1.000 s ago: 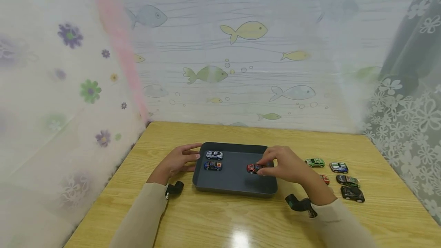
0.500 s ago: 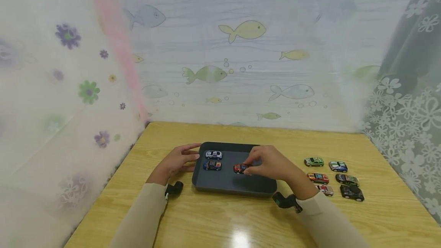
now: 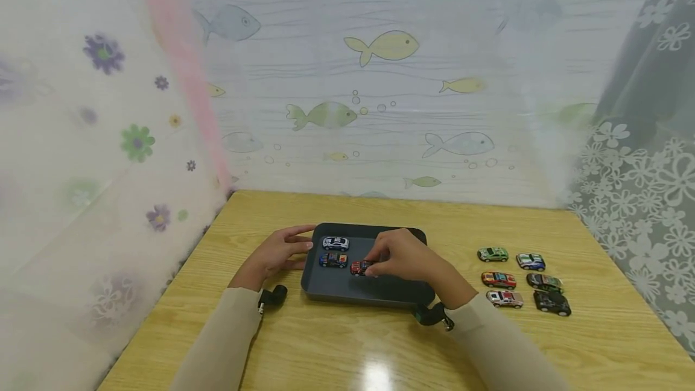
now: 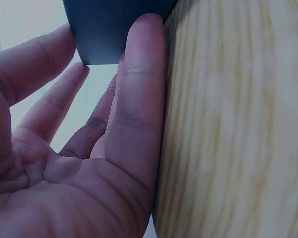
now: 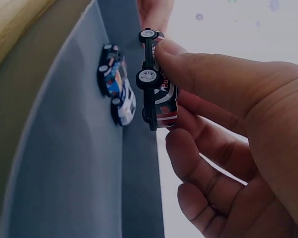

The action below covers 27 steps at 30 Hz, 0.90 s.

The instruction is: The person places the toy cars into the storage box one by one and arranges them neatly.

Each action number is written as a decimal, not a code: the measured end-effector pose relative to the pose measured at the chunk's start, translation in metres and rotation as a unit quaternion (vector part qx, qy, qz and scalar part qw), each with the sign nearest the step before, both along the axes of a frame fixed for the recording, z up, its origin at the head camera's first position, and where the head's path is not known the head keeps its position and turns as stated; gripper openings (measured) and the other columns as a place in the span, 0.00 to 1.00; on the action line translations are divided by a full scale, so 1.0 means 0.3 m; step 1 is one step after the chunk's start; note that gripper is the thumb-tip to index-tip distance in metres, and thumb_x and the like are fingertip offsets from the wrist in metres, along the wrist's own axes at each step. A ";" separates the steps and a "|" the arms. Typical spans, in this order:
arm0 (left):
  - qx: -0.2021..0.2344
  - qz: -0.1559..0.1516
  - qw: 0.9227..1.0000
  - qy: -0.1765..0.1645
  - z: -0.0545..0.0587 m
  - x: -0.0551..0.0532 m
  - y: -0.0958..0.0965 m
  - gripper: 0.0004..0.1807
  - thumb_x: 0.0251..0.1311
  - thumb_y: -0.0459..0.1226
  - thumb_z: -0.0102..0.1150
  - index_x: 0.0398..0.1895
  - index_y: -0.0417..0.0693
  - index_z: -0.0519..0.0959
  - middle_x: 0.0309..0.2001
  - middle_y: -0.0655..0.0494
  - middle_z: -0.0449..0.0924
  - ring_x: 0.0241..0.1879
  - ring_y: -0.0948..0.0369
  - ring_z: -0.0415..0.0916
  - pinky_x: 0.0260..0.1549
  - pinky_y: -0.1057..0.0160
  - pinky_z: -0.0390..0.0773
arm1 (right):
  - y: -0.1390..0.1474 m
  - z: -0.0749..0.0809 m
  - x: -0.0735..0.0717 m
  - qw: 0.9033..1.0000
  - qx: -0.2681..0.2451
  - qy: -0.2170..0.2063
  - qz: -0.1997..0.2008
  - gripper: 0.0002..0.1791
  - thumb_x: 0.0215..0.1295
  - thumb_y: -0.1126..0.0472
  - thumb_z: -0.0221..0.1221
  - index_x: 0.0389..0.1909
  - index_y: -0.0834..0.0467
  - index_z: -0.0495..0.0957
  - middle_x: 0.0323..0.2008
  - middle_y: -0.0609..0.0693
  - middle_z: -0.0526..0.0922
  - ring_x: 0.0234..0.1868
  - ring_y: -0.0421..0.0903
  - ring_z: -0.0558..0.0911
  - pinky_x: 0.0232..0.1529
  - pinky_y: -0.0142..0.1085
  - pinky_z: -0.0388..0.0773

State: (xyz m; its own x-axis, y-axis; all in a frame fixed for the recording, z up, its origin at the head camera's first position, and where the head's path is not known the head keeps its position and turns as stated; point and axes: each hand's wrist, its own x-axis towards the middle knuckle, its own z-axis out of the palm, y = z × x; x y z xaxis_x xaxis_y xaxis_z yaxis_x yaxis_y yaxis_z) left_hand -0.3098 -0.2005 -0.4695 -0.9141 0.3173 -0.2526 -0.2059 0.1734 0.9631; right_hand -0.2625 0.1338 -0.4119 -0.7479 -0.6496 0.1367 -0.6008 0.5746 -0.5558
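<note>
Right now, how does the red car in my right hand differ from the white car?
The red car is pinched in your right hand and appears lifted; the white car sits untouched in the tray. The red car is red and black; the white car is mainly white with dark markings. Both are toy cars with patterned bodies.

Free room in the tray (image 3: 339, 286) toward its near wall; obstacles leftward: blue car (image 3: 333, 260), white car (image 3: 335, 243)
</note>
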 end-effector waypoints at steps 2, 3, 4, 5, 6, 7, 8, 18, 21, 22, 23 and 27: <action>0.001 0.001 1.000 -0.003 -0.002 0.001 0.000 0.31 0.73 0.37 0.62 0.77 0.64 0.69 0.71 0.42 0.72 0.53 0.51 0.85 0.49 0.50 0.88 | -0.014 -0.004 -0.004 1.000 0.001 -0.004 0.000 0.07 0.61 0.51 0.75 0.40 0.44 0.92 0.36 0.37 0.84 0.32 0.33 0.80 0.33 0.31 0.80; 0.001 0.001 1.000 -0.004 -0.003 0.001 -0.001 0.32 0.72 0.37 0.62 0.77 0.64 0.69 0.71 0.42 0.72 0.53 0.51 0.86 0.49 0.50 0.88 | -0.020 -0.007 -0.005 1.000 0.000 -0.006 0.001 0.07 0.61 0.50 0.75 0.40 0.43 0.92 0.35 0.36 0.84 0.32 0.33 0.80 0.33 0.31 0.80; 0.001 0.001 1.000 -0.004 -0.004 0.001 -0.001 0.32 0.72 0.37 0.62 0.77 0.64 0.69 0.71 0.42 0.72 0.53 0.51 0.86 0.49 0.50 0.88 | -0.027 -0.007 -0.006 1.000 0.000 -0.008 0.002 0.07 0.61 0.50 0.74 0.40 0.43 0.92 0.35 0.36 0.83 0.32 0.33 0.80 0.33 0.32 0.80; 0.001 0.001 1.000 -0.005 -0.005 0.001 -0.001 0.32 0.72 0.37 0.62 0.77 0.63 0.69 0.71 0.42 0.72 0.53 0.51 0.86 0.49 0.50 0.88 | -0.034 -0.006 -0.007 1.000 0.000 -0.008 0.002 0.07 0.61 0.50 0.74 0.40 0.43 0.92 0.35 0.35 0.83 0.31 0.34 0.80 0.33 0.32 0.80; 0.001 0.001 1.000 -0.006 -0.004 0.002 -0.001 0.32 0.72 0.37 0.62 0.77 0.63 0.69 0.71 0.42 0.72 0.53 0.51 0.86 0.49 0.50 0.88 | -0.041 -0.004 -0.008 1.000 0.001 -0.008 0.003 0.07 0.61 0.50 0.74 0.40 0.43 0.92 0.35 0.35 0.83 0.31 0.34 0.80 0.33 0.32 0.81; 0.001 0.001 1.000 -0.006 -0.004 0.002 -0.001 0.32 0.73 0.37 0.62 0.77 0.63 0.69 0.71 0.42 0.71 0.53 0.51 0.85 0.49 0.50 0.88 | -0.048 -0.005 -0.011 1.000 0.002 -0.008 0.005 0.07 0.61 0.50 0.74 0.40 0.43 0.92 0.35 0.35 0.83 0.31 0.33 0.80 0.32 0.32 0.81; 0.001 0.000 1.000 -0.006 -0.004 0.003 -0.002 0.31 0.73 0.37 0.62 0.77 0.64 0.69 0.71 0.42 0.71 0.54 0.51 0.85 0.50 0.50 0.88 | -0.056 -0.005 -0.014 1.000 0.005 -0.005 0.007 0.08 0.61 0.49 0.74 0.40 0.43 0.92 0.35 0.35 0.83 0.31 0.33 0.80 0.32 0.32 0.80; -0.005 0.005 1.000 -0.007 -0.010 -0.008 -0.004 0.30 0.72 0.38 0.63 0.75 0.66 0.71 0.71 0.42 0.71 0.55 0.52 0.84 0.49 0.51 0.88 | -0.132 -0.021 -0.045 1.000 0.029 -0.004 0.004 0.10 0.60 0.48 0.75 0.41 0.45 0.92 0.37 0.37 0.85 0.31 0.32 0.81 0.34 0.30 0.80; -0.003 0.003 1.000 -0.009 -0.011 -0.011 -0.003 0.30 0.72 0.39 0.63 0.75 0.66 0.71 0.71 0.42 0.72 0.54 0.51 0.85 0.48 0.51 0.88 | -0.152 -0.029 -0.053 0.999 0.037 -0.005 -0.001 0.12 0.59 0.47 0.75 0.42 0.44 0.92 0.37 0.36 0.86 0.32 0.31 0.81 0.34 0.30 0.80; -0.003 0.003 1.000 -0.008 -0.010 -0.012 -0.003 0.30 0.72 0.39 0.63 0.76 0.66 0.71 0.71 0.42 0.72 0.54 0.52 0.85 0.48 0.51 0.88 | -0.159 -0.030 -0.054 0.999 0.038 -0.006 -0.003 0.12 0.59 0.47 0.75 0.42 0.44 0.92 0.37 0.36 0.86 0.32 0.31 0.81 0.34 0.30 0.80; -0.003 0.002 1.000 -0.009 -0.009 -0.012 -0.002 0.30 0.72 0.38 0.63 0.76 0.65 0.70 0.71 0.42 0.72 0.55 0.52 0.85 0.48 0.51 0.88 | -0.166 -0.031 -0.055 0.999 0.039 -0.008 -0.006 0.12 0.59 0.46 0.75 0.41 0.44 0.92 0.37 0.36 0.87 0.33 0.31 0.81 0.35 0.30 0.80; 0.000 0.000 1.000 -0.011 -0.006 -0.013 -0.003 0.31 0.73 0.38 0.62 0.77 0.64 0.69 0.71 0.42 0.72 0.57 0.52 0.84 0.49 0.51 0.88 | -0.193 -0.033 -0.058 0.999 0.039 -0.011 -0.011 0.11 0.58 0.46 0.76 0.39 0.44 0.93 0.37 0.36 0.88 0.35 0.33 0.82 0.35 0.30 0.81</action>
